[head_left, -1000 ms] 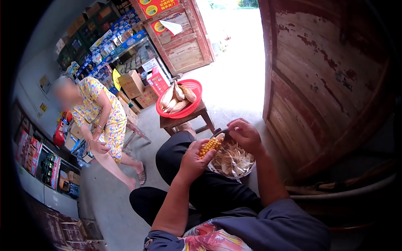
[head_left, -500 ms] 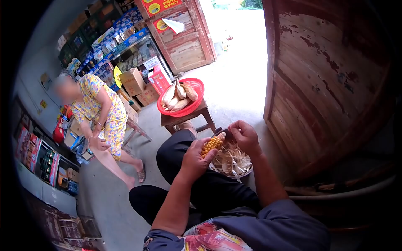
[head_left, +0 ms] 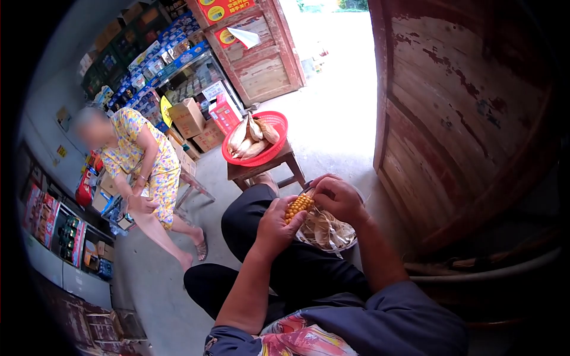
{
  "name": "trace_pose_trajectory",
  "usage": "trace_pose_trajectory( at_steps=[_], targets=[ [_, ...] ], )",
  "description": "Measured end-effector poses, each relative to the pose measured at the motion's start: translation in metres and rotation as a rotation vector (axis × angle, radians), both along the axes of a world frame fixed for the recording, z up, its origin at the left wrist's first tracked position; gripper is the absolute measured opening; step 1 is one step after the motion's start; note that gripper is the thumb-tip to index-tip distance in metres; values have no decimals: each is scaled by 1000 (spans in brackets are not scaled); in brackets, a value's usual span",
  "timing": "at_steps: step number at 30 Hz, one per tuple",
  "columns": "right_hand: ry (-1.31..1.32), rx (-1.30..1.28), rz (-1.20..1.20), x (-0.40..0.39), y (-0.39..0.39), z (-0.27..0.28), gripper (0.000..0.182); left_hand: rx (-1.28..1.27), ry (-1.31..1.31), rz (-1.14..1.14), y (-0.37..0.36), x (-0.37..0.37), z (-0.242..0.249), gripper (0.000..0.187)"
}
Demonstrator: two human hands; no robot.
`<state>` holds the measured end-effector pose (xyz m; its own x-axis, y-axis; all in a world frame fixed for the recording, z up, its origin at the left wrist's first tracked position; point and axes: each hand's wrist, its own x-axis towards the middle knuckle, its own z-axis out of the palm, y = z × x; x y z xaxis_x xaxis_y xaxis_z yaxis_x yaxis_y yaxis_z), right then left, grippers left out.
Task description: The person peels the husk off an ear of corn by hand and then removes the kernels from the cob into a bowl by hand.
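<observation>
Far left: shelves [head_left: 62, 234] stocked with packaged goods, too small to be read. One other person [head_left: 139, 163] is seated beside them in a yellow floral dress, hands resting at the knee; nothing is seen held there for certain.

Further back, a display rack [head_left: 160, 65] of boxed goods is seen, with cardboard boxes [head_left: 187, 117] stacked on the floor below; at least three can be counted. A wooden door [head_left: 255, 50] stands behind, with posters on it.

Centre: one small wooden stool [head_left: 261, 169] is placed on the concrete floor, well apart from the seated person. One red basket [head_left: 274, 121] is carried on it, holding husked corn ears [head_left: 252, 139]; about five are seen, exact count unclear.

Near centre: one corn cob [head_left: 298, 205] with yellow kernels is gripped in the left hand [head_left: 274, 228], fingers wrapped around its lower part, above the lap. The cob's far end is covered by the right hand [head_left: 337, 199], fingers curled over the tip and touching it; whether anything else is held there cannot be told.

Just beneath both hands, one shallow bowl [head_left: 347, 244] is rested on the lap, filled with dry husk strips [head_left: 323, 228]. Its rim is partly hidden by the right hand.

Right: a large weathered wooden panel [head_left: 469, 118] fills the view, with a curved chair rail [head_left: 493, 270] below.
</observation>
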<state>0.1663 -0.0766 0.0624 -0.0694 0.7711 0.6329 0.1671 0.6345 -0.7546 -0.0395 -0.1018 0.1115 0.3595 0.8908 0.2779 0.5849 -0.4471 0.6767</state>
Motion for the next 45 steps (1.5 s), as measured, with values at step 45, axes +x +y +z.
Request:
trace_pose_trajectory(
  at_steps=[45],
  targets=[
    [626,-501,508,20,15,-44,47,-489,-446,-140,94,58,4,23]
  ],
)
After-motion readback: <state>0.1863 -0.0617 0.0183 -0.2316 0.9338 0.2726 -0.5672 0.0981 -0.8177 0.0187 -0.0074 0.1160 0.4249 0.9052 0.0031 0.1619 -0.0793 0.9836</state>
